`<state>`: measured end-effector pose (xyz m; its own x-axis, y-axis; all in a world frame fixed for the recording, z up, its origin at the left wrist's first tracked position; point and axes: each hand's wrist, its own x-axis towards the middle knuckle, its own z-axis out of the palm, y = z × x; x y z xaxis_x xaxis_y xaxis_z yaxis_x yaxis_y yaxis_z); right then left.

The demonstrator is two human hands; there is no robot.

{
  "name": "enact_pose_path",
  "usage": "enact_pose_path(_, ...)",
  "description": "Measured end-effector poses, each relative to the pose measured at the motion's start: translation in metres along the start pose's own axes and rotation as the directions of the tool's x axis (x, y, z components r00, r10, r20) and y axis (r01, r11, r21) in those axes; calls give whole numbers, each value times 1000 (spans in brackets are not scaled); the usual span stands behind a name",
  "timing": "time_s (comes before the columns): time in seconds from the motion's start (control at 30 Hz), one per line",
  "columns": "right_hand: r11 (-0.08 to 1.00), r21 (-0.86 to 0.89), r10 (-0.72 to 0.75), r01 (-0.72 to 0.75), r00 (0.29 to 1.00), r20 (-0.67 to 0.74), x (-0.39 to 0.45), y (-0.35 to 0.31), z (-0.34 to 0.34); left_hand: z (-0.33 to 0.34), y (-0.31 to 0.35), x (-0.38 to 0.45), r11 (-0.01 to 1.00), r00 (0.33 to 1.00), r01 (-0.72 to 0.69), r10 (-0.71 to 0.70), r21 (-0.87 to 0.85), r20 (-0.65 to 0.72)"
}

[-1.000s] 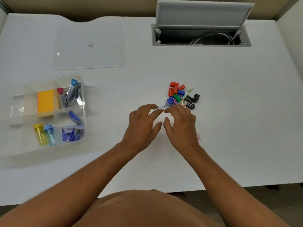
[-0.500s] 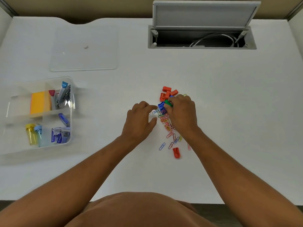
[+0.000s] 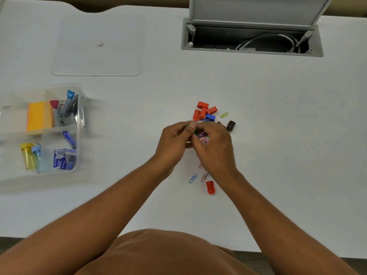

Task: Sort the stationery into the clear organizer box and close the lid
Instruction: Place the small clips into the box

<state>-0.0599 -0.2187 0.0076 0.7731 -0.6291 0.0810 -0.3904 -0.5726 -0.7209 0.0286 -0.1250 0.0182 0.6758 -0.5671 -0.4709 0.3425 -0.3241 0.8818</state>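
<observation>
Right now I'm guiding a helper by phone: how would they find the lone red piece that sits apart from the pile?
Start at the white desk and find the two hands working mid-table. Just nearer the person, beside the right forearm, lies a single red sharpener. Unlike the red cluster beyond the hands, it sits alone, next to two loose paper clips.

The organizer box sits on the table, its lid lying behind it. Well right of the box lie the clips, both hands just before them.

Left hand and right hand together over coloured paper clips, clear organizer box well left
</observation>
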Motion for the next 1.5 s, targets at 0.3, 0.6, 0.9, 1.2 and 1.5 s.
enact_pose_path(0.3,943,-332,25,-23,1000,0,41,34,-14,-20,-4,7,995,976,98,-98,-9,-196)
enact_pose_path(0.6,961,-256,98,-102,995,-28,45,41,-11,-23,-1,8,989,983,123,-133,-87,-125)
enact_pose_path(0.9,933,317,186,-170,982,-20,-5,-7,5,-18,1,1,952,989,144,-143,-270,22)
enact_pose_path(1.2,882,411,127,-229,957,261,-9,-32,22,-66,-4,-27,982,994,63,-77,-177,-73)
enact_pose_path(1.5,882,443,-3,-158,940,342,-24,-107,70,-148,-12,-74,993,960,-56,23,-108,-279)
